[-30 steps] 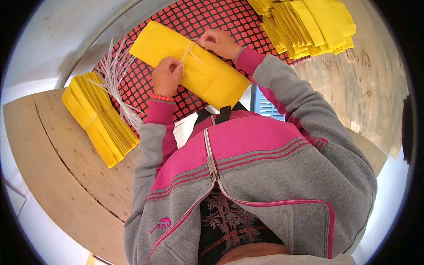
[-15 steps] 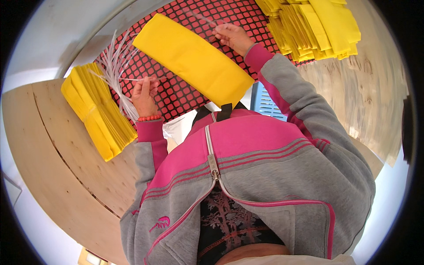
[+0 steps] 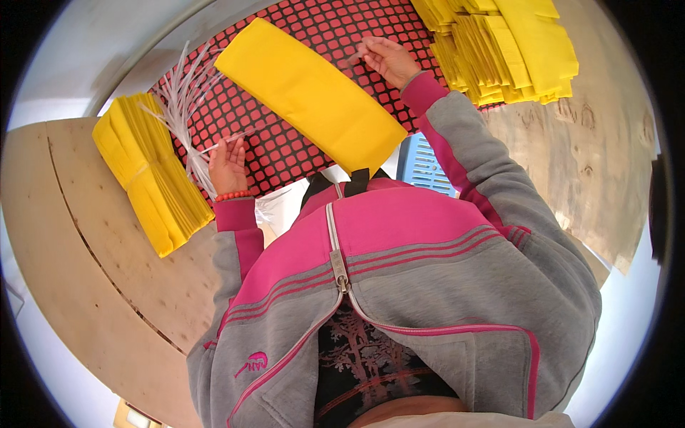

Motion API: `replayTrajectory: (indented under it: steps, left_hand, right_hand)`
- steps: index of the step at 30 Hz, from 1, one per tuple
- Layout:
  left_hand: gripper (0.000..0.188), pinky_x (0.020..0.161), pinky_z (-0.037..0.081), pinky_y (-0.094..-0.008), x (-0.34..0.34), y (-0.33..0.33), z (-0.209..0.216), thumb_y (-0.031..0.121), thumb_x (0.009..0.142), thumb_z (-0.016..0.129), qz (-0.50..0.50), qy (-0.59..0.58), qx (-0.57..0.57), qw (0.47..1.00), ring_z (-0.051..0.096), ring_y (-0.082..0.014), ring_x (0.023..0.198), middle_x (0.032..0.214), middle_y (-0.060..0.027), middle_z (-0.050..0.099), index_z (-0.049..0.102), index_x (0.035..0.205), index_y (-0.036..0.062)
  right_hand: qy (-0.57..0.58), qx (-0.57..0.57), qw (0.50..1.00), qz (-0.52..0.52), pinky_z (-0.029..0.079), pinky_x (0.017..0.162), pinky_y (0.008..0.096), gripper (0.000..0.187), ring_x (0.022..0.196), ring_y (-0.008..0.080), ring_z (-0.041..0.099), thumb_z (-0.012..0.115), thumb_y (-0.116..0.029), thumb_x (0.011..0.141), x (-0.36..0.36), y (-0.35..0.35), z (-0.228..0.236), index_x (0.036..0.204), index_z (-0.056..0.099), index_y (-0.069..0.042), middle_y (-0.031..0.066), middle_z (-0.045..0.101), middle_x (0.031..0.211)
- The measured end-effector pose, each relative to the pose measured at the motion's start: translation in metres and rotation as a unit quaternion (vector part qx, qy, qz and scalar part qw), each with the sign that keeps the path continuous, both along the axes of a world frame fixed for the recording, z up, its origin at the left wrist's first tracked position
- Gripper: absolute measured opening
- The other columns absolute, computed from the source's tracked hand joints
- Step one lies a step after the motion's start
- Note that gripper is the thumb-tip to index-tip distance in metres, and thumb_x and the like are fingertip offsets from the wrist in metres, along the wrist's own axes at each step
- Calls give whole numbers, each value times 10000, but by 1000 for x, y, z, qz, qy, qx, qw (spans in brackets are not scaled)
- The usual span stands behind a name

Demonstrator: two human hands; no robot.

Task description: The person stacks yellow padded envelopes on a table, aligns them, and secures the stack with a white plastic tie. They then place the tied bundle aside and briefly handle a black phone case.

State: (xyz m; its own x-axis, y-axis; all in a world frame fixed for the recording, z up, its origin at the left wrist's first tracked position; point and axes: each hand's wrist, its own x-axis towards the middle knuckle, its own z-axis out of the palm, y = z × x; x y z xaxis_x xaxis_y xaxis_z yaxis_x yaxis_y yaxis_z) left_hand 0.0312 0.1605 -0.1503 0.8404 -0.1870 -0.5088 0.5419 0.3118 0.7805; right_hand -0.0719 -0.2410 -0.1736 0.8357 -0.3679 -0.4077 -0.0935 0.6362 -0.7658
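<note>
A folded yellow fabric bundle (image 3: 310,93) lies slantwise on the red-and-black patterned cover in front of me. To its left, my left hand (image 3: 228,167), with red beads at the wrist, pinches a thin whitish plastic strip (image 3: 242,134). A tuft of such strips (image 3: 184,100) fans out just beyond that hand. Right of the bundle, my right hand (image 3: 389,60) has its fingers closed on a translucent strip end (image 3: 354,55), which is blurred. Neither hand touches the yellow bundle. Whether one strip runs beneath the bundle cannot be seen.
A stack of folded yellow pieces (image 3: 153,175) lies on the wooden table (image 3: 100,235) at left. More yellow pieces (image 3: 499,50) are piled at the far right, beside a wooden board (image 3: 578,157). A blue slotted plastic crate (image 3: 426,165) shows below the cover's edge.
My right hand has moved slightly right, and its strip now shows shorter and lower. My left hand has dropped a little toward me. The yellow bundle stays nearly in place.
</note>
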Motion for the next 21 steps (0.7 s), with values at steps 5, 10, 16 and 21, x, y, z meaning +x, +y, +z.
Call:
replayTrajectory:
  steps: [5, 10, 16, 21]
  left_hand:
    - [189, 798, 528, -263, 0, 2, 0, 207, 965, 556, -1, 4, -19, 1000, 655, -171, 938, 1026, -89, 670, 583, 1044, 38]
    - [177, 775, 541, -255, 0, 2, 0, 199, 968, 548, -10, -8, -34, 999, 665, -167, 930, 1022, -97, 678, 594, 1030, 40]
    - [183, 766, 544, -254, 1, -2, 5, 206, 968, 551, -13, -22, -19, 999, 668, -169, 923, 1012, -101, 678, 593, 1025, 38]
    - [187, 757, 543, -246, 1, -6, 12, 205, 966, 556, -13, -26, -15, 999, 668, -168, 918, 1031, -104, 671, 586, 1039, 35]
  right_hand:
    - [8, 22, 999, -38, 532, 794, 243, 230, 942, 145, 633, 522, -173, 983, -5, -3, 1, 1139, 562, -9, 74, 648, 1016]
    - [3, 15, 996, -86, 537, 808, 260, 286, 991, 185, 631, 497, -176, 991, -6, -13, 9, 1196, 522, 22, 122, 616, 1111]
    - [127, -156, 964, -173, 541, 821, 271, 336, 1011, 212, 636, 510, -144, 978, -23, -47, 20, 1255, 471, 42, 148, 602, 1154]
    - [175, -133, 955, -199, 548, 764, 251, 286, 906, 179, 649, 537, -132, 958, -45, -51, 8, 1178, 511, 49, 125, 625, 1056]
